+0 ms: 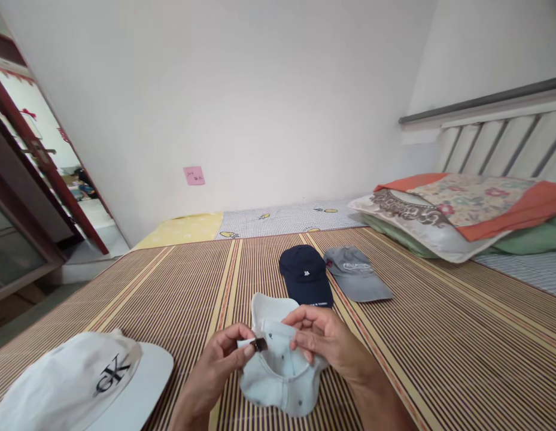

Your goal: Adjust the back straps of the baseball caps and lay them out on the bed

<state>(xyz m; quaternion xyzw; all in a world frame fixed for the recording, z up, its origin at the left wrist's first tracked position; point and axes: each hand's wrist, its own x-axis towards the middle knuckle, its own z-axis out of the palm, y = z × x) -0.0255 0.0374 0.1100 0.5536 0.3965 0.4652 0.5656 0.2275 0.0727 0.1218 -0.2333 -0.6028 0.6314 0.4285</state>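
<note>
A pale blue cap [278, 389] lies on the striped bamboo mat [188, 299], its brim pointing away from me and its back opening facing me. My left hand [224, 359] pinches the cap's strap end at a dark buckle [260, 344]. My right hand [325, 338] holds the strap at the right side of the opening, thumb and fingers closed on it. The two strap ends are apart. Past the cap are a navy cap [304, 269] and a grey cap [356, 269], side by side. A white cap [75, 380] with black letters is at the near left.
Pillows [403, 227] with an orange floral cover [484, 194] are at the back right, by a white slatted headboard [506, 140]. A checked sheet [286, 218] runs along the wall. A doorway with a red frame is at the far left.
</note>
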